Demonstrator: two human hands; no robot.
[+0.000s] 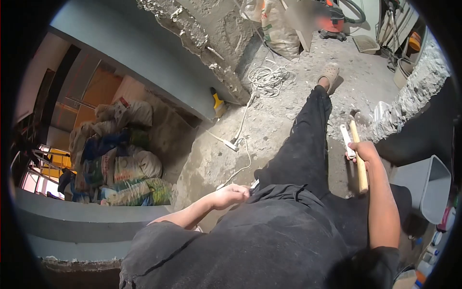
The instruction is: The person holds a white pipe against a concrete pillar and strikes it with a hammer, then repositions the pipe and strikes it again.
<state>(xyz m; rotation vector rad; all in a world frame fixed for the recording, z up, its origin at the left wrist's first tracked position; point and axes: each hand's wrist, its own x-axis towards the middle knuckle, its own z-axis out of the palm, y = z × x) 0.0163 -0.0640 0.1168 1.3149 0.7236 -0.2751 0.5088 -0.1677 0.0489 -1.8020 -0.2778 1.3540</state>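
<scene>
My right hand is closed round the wooden handle of a hammer, whose dark head points away from me. A white-handled tool is held in the same hand, beside the hammer. My left hand is closed near my waist, against the dark shirt; a small pale object shows just past its fingers, too small to name. A white cable runs over the floor near this hand. Ahead, a foot in a beige clog rests on the dusty floor.
Coiled white cable lies ahead on the rough floor. A yellow brush leans by the wall edge. Filled sacks are piled at left. A grey bin stands at right, a red vacuum at the top.
</scene>
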